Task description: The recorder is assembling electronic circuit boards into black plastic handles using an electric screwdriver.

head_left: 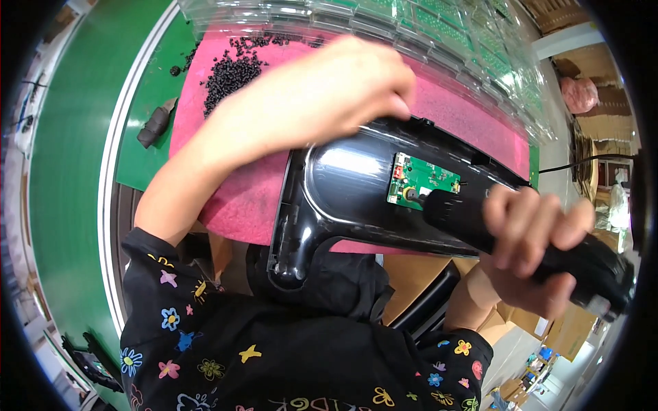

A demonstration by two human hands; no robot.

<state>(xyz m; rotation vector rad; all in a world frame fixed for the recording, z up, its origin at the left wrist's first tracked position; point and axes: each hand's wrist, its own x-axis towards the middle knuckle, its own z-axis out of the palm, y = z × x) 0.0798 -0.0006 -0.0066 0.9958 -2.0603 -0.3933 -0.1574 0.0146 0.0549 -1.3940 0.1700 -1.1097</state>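
Observation:
My right hand [531, 243] is wrapped round a black electric screwdriver [452, 218]. The driver's tip meets the lower edge of a small green circuit board [432, 179], which sits inside a glossy black plastic housing [346, 179]. The housing lies across a pink mat, its rounded lower-left end reaching over the mat's near edge. Above the housing's far left rim is my left hand [360, 85], blurred, with its fingers curled and thumb drawn in. Whatever its fingertips may hold is hidden. Left of that wrist, a pile of small black screws [229, 77] is spread on the mat.
Clear plastic trays [384, 24] line the far side of the pink mat [236, 212]. A dark lump [156, 127] rests on the green table [75, 171] at the left. A black cable [582, 162] runs at the right, near cardboard boxes [569, 332].

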